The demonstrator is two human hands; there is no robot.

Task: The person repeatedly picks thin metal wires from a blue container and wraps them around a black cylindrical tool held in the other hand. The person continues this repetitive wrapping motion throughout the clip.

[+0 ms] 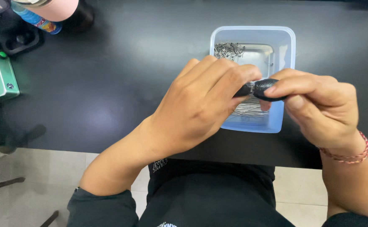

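Black oval part (260, 89) | pinched between left hand (196, 107) and right hand (318, 107) fingertips | above clear plastic tub (287, 46) of metal pins (230, 49), possibly nails | black table (108, 75)

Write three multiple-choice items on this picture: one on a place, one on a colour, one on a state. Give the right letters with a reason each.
1. Where does the clear plastic tub stand?
A. on the dark table
B. on the floor
C. on the person's lap

2. What colour is the small object held between the hands?
A. white
B. black
C. red

3. How is that object held?
A. lying loose in the tub
B. by the right hand alone
C. by the left hand and the right hand together

Answers:
1 A, the tub, with metal pins in it, rests on the tabletop.
2 B, it shows glossy black.
3 C, fingers of both hands pinch it above the tub.
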